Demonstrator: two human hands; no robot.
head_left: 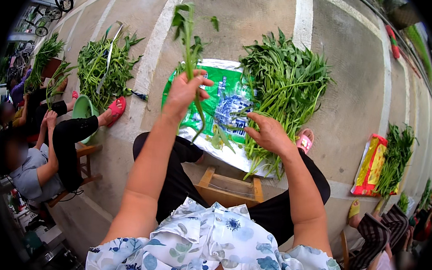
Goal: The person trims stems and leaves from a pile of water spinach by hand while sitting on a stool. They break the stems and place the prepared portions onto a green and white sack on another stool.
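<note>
My left hand (185, 94) is closed around the stems of a small bunch of long leafy greens (186, 41), holding it up over the left side of a green and white plastic sack (223, 77) spread on the ground. One stem dangles below the fist. My right hand (270, 133) is at the near left edge of a large pile of leafy greens (293, 85), its thumb and forefinger apart and nothing visible between them. The pile covers the sack's right side, stems toward me. Loose leaf scraps (221, 138) lie on the sack's near part.
A small wooden stool (230, 185) stands between my knees. To the left, a seated person (36, 163) handles greens beside a green basin (85, 112) and another pile (104, 68). At right, a red and yellow bag (370, 164) lies beside more greens (397, 158), near another seated person.
</note>
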